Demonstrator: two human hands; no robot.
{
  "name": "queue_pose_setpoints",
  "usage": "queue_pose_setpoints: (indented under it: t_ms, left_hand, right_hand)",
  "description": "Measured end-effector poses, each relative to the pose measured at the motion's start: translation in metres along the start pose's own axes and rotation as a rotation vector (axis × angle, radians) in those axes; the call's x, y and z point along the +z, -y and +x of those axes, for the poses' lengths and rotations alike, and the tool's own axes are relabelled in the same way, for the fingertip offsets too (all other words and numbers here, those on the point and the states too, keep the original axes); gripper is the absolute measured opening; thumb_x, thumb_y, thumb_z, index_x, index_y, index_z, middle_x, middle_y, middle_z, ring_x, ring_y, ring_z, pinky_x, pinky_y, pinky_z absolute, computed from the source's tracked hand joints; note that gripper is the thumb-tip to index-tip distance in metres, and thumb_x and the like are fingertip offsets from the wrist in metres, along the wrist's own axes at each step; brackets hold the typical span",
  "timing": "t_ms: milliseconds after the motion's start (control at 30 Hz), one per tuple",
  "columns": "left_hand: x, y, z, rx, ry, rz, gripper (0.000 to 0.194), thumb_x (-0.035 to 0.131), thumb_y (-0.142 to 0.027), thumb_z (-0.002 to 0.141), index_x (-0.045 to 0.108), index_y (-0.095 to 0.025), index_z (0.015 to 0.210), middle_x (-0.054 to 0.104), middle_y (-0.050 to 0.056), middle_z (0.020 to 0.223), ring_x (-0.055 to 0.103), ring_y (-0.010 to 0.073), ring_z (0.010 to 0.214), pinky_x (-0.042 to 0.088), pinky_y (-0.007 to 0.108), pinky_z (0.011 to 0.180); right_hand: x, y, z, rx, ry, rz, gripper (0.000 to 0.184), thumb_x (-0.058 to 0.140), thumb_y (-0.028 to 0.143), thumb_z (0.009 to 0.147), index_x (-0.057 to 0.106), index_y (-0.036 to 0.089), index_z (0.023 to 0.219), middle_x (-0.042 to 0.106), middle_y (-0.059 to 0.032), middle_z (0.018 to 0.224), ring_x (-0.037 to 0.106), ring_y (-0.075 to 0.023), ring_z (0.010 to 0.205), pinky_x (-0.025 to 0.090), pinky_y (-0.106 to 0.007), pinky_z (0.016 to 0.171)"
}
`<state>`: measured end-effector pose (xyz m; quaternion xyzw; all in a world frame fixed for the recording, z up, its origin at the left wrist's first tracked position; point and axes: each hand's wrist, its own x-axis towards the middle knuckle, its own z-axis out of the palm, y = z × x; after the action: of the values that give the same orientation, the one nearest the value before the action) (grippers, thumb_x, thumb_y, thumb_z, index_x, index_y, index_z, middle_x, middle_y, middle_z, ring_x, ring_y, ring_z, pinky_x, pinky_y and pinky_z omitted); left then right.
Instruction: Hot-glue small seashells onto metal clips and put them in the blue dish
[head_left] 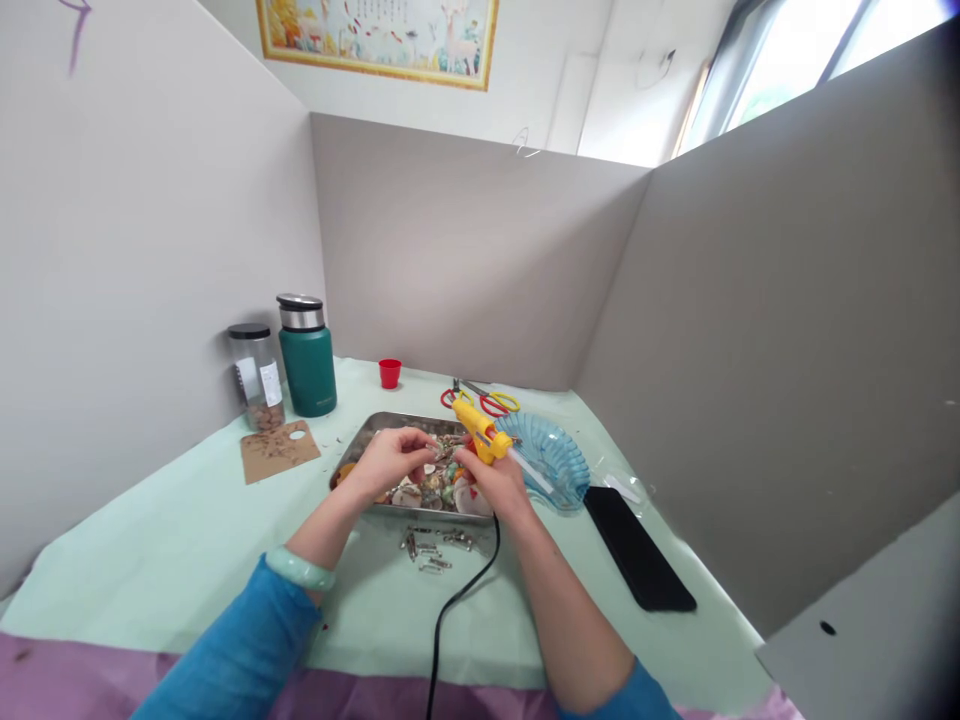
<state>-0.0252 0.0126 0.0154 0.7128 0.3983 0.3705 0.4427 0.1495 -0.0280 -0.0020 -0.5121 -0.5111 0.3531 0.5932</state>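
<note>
Metal tray (435,516) holds trinkets (433,492) under left hand (391,458) (half-curled, grasp unclear); right hand (496,482) grips glue gun (480,430).

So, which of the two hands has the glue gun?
The right hand: it holds the yellow glue gun, while the left hand, on the arm with the pale green bangle, does not.

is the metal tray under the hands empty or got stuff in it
Not empty: small assorted trinkets lie heaped inside the metal tray. The left hand and right hand hide part of it.
</note>
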Motion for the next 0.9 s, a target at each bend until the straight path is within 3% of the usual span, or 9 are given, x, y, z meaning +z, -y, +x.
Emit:
queue_pose_setpoints:
  t_ms: [167,400,633,800,900]
  left_hand:
    - [0.012,-0.007,0.003,0.011,0.015,-0.108,0.022,0.067,-0.032,0.07,0.063,-0.013,0.08,0.061,0.0,0.049,0.057,0.013,0.046,0.044,0.024,0.051]
    - [0.02,0.002,0.005,-0.013,0.046,-0.111,0.021,0.068,-0.031,0.068,0.063,-0.014,0.08,0.059,-0.003,0.045,0.056,0.0131,0.044,0.044,0.024,0.049]
    - [0.015,0.003,-0.002,0.018,0.095,-0.277,0.029,0.071,-0.034,0.068,0.066,-0.015,0.089,0.068,0.002,0.064,0.065,0.0165,0.061,0.051,0.028,0.062]
    - [0.013,0.007,-0.002,-0.011,0.073,-0.315,0.027,0.07,-0.039,0.071,0.066,-0.014,0.079,0.069,0.004,0.063,0.064,0.016,0.059,0.051,0.027,0.06]
    - [0.011,0.014,0.002,-0.037,0.0,-0.396,0.026,0.073,-0.037,0.069,0.067,-0.013,0.077,0.07,0.005,0.066,0.063,0.0145,0.058,0.052,0.026,0.06]
  right_hand:
    - [0.001,-0.008,0.0,-0.043,0.021,-0.005,0.028,0.067,0.032,0.069,0.063,0.017,0.091,0.06,0.0009,0.068,0.053,-0.0129,0.053,0.047,-0.025,0.051]
    - [0.003,-0.008,0.001,-0.027,0.036,0.035,0.028,0.065,0.028,0.069,0.061,0.016,0.094,0.057,0.0035,0.064,0.049,-0.01,0.049,0.043,-0.022,0.048]
    - [0.004,-0.008,0.001,-0.056,0.029,0.048,0.027,0.064,0.029,0.069,0.061,0.015,0.091,0.056,0.0033,0.064,0.049,-0.0103,0.05,0.042,-0.022,0.048]
    - [0.003,-0.007,0.0,-0.064,0.003,0.05,0.027,0.065,0.031,0.069,0.061,0.017,0.092,0.057,0.0037,0.066,0.05,-0.0101,0.05,0.043,-0.022,0.048]
    - [0.003,-0.008,0.0,-0.058,-0.024,0.055,0.029,0.065,0.035,0.071,0.06,0.018,0.093,0.058,0.0037,0.065,0.051,-0.0103,0.049,0.044,-0.022,0.048]
